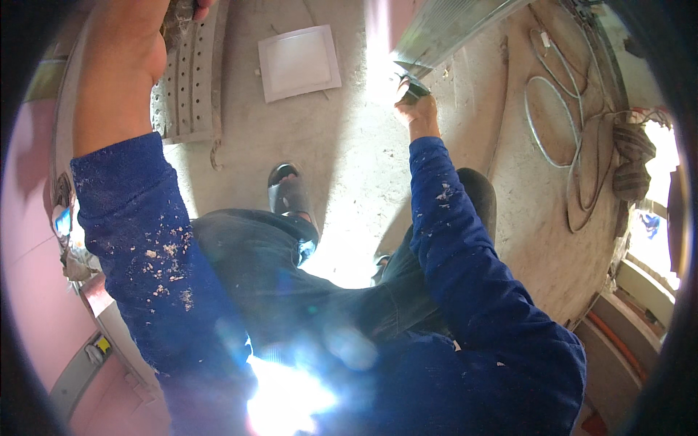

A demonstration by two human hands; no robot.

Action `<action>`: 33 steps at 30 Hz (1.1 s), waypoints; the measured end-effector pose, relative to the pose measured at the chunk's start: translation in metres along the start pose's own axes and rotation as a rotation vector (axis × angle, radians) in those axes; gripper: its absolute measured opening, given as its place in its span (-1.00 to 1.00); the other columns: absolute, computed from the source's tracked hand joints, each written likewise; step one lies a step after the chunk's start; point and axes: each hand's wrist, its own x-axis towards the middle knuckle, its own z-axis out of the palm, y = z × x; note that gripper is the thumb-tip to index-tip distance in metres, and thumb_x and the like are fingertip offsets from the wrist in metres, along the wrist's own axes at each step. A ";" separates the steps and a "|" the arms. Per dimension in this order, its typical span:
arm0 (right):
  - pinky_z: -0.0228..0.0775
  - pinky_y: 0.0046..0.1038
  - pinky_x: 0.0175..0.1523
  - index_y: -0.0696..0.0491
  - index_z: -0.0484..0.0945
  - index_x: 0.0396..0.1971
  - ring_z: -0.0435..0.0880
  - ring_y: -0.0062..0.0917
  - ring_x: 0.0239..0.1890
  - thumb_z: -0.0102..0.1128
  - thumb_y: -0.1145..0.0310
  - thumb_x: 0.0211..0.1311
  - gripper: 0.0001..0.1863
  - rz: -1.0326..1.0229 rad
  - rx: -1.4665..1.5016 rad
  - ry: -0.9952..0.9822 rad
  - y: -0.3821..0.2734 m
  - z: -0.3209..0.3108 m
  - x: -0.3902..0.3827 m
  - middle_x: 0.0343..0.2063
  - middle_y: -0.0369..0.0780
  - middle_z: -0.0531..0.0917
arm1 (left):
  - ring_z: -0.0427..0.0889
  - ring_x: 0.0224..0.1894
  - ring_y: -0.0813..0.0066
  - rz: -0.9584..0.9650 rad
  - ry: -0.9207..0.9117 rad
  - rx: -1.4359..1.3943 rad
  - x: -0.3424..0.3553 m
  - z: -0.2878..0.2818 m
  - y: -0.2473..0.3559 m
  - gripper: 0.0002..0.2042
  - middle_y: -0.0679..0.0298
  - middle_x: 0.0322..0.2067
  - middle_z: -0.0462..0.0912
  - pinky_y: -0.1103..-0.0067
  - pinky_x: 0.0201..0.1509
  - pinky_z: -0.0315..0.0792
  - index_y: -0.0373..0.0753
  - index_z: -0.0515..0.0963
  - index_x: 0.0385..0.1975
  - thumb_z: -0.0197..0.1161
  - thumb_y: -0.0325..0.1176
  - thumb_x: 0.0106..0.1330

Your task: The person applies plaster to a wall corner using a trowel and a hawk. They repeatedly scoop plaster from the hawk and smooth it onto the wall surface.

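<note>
My left hand [153,54] reaches up past the top edge, so most of it is cut off. Its visible fingertips curl beside a dark, worn object [179,18], whose kind I cannot make out. Just below that hand stands a perforated grey metal plank [190,87]. Farther right, my right hand [416,110] is closed round a dark flat-edged tool [413,85]; glare and the fingers hide much of its shape. The tool is close to the lower end of a ribbed, translucent panel [454,29], and I cannot tell whether they touch.
A square white panel [299,62] lies on the concrete floor [349,138] between my hands. Looped cables [556,120] spread on the right, near a dark bundle [632,161]. Pink wall surface [33,240] lines the left side. My sandalled foot [289,190] is below the white panel.
</note>
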 end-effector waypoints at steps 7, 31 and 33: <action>0.74 -0.39 -0.31 0.34 0.50 -0.14 0.75 -0.26 -0.36 -0.13 0.43 0.34 -0.69 0.179 0.058 -0.068 -0.006 -0.017 -0.016 -0.30 0.03 0.69 | 0.41 -0.74 0.67 0.077 0.020 0.118 -0.003 0.003 -0.005 -0.64 0.38 -0.66 0.47 0.73 -0.67 0.29 -0.21 0.53 -0.29 0.15 0.02 0.37; 0.74 -0.41 -0.35 0.33 0.56 -0.18 0.74 -0.30 -0.39 -0.15 0.48 0.36 -0.70 0.144 0.033 -0.044 0.018 -0.002 -0.043 -0.30 0.04 0.70 | 0.42 -0.73 0.65 0.082 0.010 0.204 -0.011 -0.003 -0.001 -0.63 0.35 -0.64 0.50 0.70 -0.67 0.29 -0.25 0.57 -0.30 0.17 0.00 0.35; 0.74 -0.42 -0.35 0.34 0.56 -0.20 0.74 -0.29 -0.40 -0.15 0.48 0.36 -0.70 0.145 0.032 -0.058 0.021 0.001 -0.041 -0.33 0.03 0.70 | 0.42 -0.72 0.65 0.069 0.005 0.207 -0.012 -0.003 -0.001 -0.63 0.35 -0.64 0.50 0.70 -0.67 0.29 -0.25 0.56 -0.31 0.18 0.00 0.34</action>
